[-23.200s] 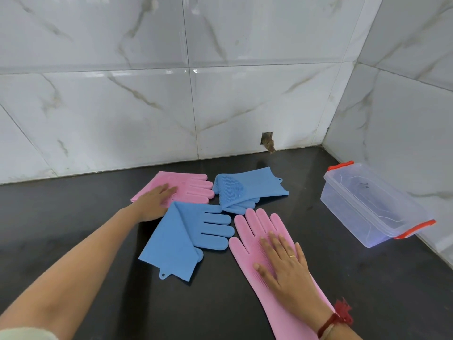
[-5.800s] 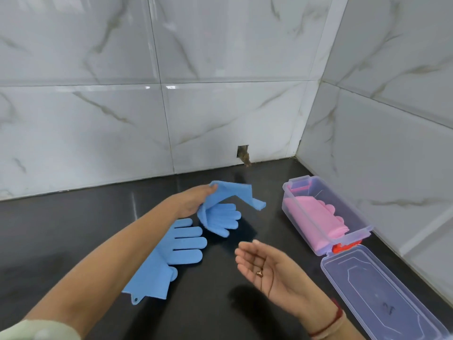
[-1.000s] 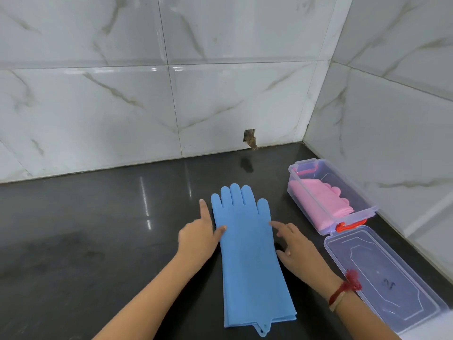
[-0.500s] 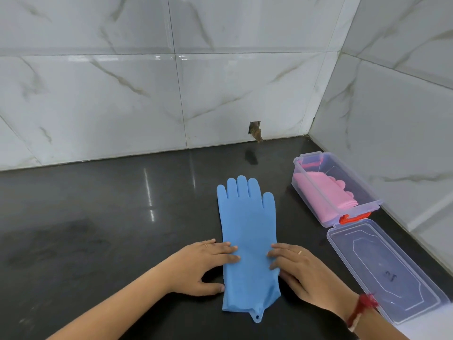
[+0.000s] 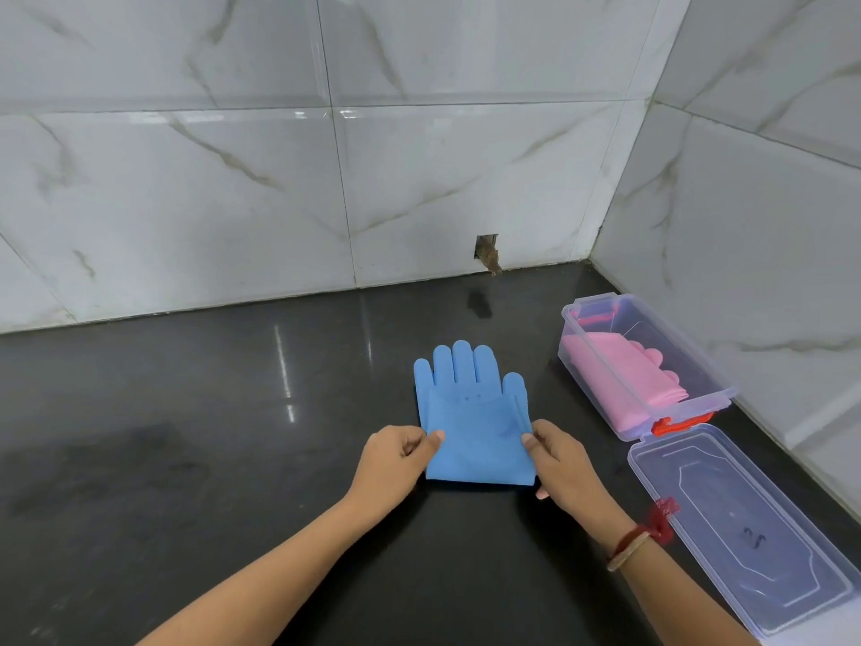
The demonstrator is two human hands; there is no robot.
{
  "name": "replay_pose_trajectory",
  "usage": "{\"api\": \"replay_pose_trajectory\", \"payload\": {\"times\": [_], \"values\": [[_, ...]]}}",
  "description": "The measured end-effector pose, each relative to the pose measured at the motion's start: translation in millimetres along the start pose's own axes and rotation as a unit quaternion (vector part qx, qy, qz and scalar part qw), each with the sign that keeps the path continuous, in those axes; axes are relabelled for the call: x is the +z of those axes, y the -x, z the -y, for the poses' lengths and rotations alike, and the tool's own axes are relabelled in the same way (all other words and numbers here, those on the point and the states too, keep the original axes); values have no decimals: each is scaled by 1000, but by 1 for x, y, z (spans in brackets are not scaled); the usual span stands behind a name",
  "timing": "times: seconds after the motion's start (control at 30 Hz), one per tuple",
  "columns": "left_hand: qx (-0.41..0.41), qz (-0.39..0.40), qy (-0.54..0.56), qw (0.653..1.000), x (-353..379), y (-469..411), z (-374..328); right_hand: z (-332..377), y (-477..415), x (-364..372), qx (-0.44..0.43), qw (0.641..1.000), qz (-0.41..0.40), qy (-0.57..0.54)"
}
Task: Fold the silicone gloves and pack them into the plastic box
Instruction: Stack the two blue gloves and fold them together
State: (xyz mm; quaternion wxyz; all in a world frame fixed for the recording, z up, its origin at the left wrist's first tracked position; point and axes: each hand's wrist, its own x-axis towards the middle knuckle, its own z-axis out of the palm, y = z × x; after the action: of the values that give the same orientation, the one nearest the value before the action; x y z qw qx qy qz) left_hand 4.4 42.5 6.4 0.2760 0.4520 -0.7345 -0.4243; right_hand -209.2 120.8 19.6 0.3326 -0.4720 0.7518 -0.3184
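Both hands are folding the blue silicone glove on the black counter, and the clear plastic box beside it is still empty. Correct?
Not quite: in the head view the clear plastic box already holds pink silicone gloves. Otherwise right: both hands fold the blue silicone glove.

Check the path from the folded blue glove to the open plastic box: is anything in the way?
Nothing visible. The blue glove, pinched by the left hand and right hand, has bare countertop towards the plastic box. The lid lies aside; pink gloves already inside.
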Motion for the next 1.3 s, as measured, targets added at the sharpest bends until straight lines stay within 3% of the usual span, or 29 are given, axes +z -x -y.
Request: {"api": "replay_pose_trajectory", "payload": {"times": [0.27,0.33,0.43,0.5,0.57,0.63,0.73,0.83,0.87,0.97,1.13,1.3], "values": [[-69,-30,61,995,8,5,-5,3,-6,6,-45,993,-89,69],[-64,-44,13,997,8,11,-1,-1,-9,7,-49,991,-93,79],[-40,-65,-142,987,5,13,6,-3,-6,9,-62,986,-107,113],[-46,-76,-204,975,1,9,6,-3,-3,10,-116,967,-141,179],[-2,-100,-232,967,-4,5,4,0,-4,8,-208,933,-145,255],[132,-105,-275,947,-8,0,1,1,-7,6,-288,900,-95,313],[337,-6,-370,866,-13,-17,3,-5,-12,-1,-299,897,23,324],[266,208,-374,864,-28,-28,17,-15,-15,-9,-271,918,74,278],[253,245,-385,853,-32,-30,22,-18,-15,-11,-263,922,89,269],[266,251,-416,833,-36,-34,31,-24,-13,-14,-260,917,130,274],[284,195,-411,844,-28,-32,29,-28,-15,-13,-263,908,125,300],[239,101,-283,923,-14,-25,17,-27,-17,-17,-273,932,37,237]]}}
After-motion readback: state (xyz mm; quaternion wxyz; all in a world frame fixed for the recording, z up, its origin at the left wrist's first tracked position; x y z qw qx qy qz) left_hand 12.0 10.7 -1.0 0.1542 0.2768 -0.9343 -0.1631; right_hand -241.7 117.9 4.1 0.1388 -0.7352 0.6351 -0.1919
